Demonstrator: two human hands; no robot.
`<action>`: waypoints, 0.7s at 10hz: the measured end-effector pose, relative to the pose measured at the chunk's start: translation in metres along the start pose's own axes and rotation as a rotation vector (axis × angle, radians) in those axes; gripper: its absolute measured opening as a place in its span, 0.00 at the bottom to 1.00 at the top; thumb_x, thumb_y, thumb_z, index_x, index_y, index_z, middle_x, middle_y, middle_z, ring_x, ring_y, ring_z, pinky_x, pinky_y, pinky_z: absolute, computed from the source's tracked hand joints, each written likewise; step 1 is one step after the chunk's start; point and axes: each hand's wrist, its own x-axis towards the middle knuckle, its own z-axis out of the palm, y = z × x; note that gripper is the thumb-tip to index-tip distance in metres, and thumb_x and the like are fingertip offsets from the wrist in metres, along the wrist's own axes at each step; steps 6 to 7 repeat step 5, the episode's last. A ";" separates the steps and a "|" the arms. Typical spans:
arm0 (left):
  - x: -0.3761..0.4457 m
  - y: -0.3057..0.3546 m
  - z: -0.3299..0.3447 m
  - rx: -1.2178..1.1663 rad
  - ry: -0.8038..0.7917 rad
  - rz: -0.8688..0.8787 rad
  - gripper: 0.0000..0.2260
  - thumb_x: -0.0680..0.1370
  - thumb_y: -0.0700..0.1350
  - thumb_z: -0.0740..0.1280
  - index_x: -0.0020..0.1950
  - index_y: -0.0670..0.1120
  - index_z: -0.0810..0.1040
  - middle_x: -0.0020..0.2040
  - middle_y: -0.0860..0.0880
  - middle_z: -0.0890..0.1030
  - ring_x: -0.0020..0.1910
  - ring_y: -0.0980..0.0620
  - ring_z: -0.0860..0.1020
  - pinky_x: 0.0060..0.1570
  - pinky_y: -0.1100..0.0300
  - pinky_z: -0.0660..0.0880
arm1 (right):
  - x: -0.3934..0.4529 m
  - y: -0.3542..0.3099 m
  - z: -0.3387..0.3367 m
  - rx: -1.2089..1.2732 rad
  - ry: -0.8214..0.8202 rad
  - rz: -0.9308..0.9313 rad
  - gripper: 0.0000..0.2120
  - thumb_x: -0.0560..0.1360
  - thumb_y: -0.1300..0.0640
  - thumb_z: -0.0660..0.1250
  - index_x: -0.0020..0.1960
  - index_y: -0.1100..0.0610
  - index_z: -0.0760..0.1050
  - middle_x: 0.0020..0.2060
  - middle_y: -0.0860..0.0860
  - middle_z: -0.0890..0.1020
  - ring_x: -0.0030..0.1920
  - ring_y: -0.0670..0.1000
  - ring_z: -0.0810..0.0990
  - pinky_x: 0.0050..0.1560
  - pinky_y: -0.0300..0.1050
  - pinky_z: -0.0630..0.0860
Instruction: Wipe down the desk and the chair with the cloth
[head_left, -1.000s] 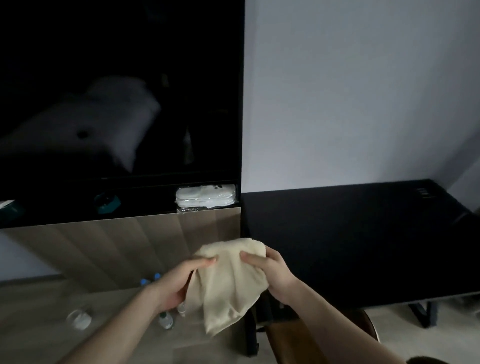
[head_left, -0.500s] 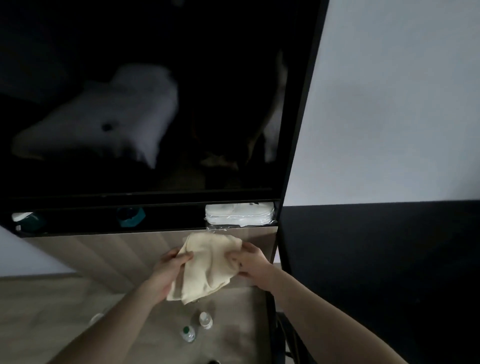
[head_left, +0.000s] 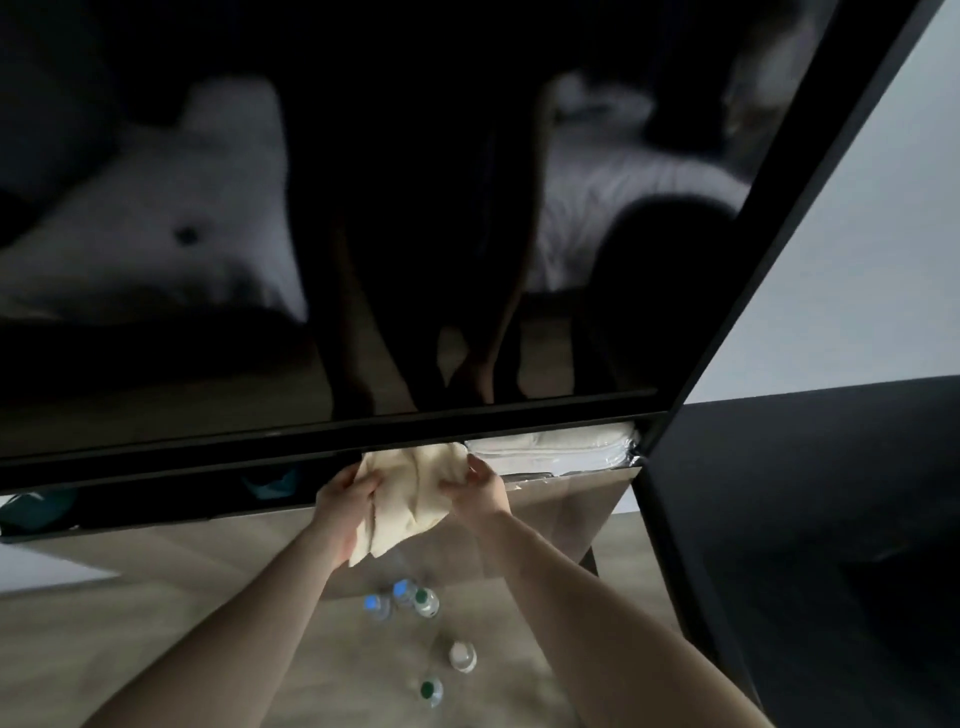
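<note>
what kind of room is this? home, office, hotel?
Probably a hotel room or bedroom. The big dark TV screen reflects a bed with white bedding, several water bottles stand on the wooden counter below, and a sealed white pack sits on the shelf. Both hands hold the cloth.

Dim room: a large glossy black screen (head_left: 363, 208) reflects what may be a white bed, above a pale wood-grain surface (head_left: 104, 649); grey wall (head_left: 883, 234) at right.

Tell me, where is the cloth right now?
In the head view the cream cloth sits near the middle, gripped between the left hand and the right hand, just below the dark screen and left of the white folded stack.
</note>
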 end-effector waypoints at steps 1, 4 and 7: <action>0.030 0.001 -0.002 0.064 -0.001 0.035 0.13 0.81 0.39 0.73 0.65 0.43 0.80 0.59 0.39 0.85 0.58 0.39 0.84 0.64 0.43 0.79 | 0.008 0.000 0.017 -0.023 -0.017 -0.037 0.40 0.75 0.63 0.74 0.83 0.50 0.64 0.68 0.50 0.80 0.64 0.50 0.81 0.57 0.38 0.78; 0.021 -0.021 0.011 0.956 0.145 0.488 0.34 0.76 0.40 0.77 0.79 0.35 0.67 0.69 0.32 0.73 0.68 0.29 0.72 0.69 0.37 0.70 | -0.007 0.017 0.020 -0.435 -0.107 -0.178 0.43 0.80 0.63 0.66 0.88 0.49 0.47 0.87 0.49 0.51 0.85 0.47 0.54 0.75 0.40 0.62; -0.019 -0.027 0.006 1.066 0.011 0.683 0.32 0.76 0.42 0.76 0.78 0.42 0.70 0.76 0.40 0.72 0.76 0.36 0.69 0.75 0.41 0.66 | -0.041 0.011 -0.003 -0.449 -0.058 -0.234 0.40 0.78 0.65 0.64 0.87 0.52 0.54 0.85 0.49 0.58 0.83 0.47 0.58 0.73 0.32 0.55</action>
